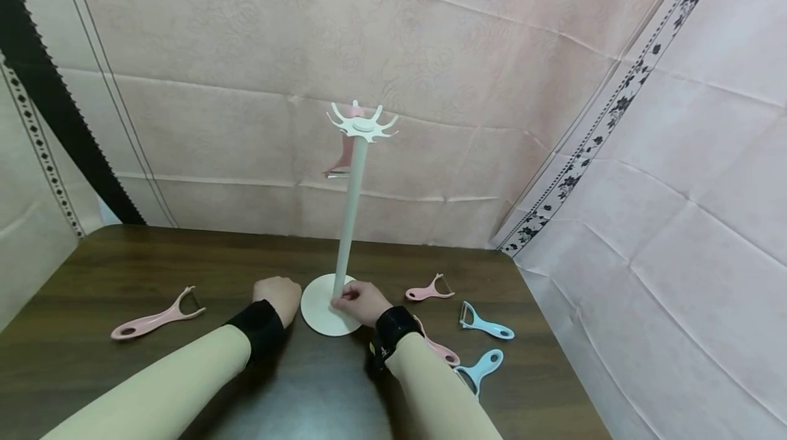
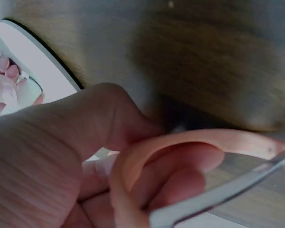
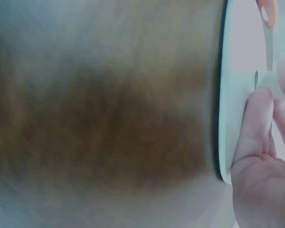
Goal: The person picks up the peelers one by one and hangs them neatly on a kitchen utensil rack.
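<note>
A white stand point(image 1: 352, 208) with a ring of curved hooks at its top rises from a round base point(image 1: 318, 312) on the table. My right hand point(image 1: 364, 303) pinches the foot of its post between thumb and fingers, just over the base. Left of the base, my left hand point(image 1: 279, 298) holds a pink Y-shaped peeler point(image 2: 190, 136). In the left wrist view, the peeler's head and metal blade point(image 2: 218, 191) stick out past the curled fingers; the head view hides it behind the hand. Another pink peeler point(image 1: 344, 152) hangs from a hook behind the post.
On the wooden table point(image 1: 203, 255), a pink peeler point(image 1: 147, 323) lies at the left. To the right lie a pink peeler point(image 1: 423, 293), two blue peelers point(image 1: 494, 329) and another pink one point(image 1: 445, 352) partly behind my right forearm. Patterned cloth point(image 1: 246, 139) hangs behind the table.
</note>
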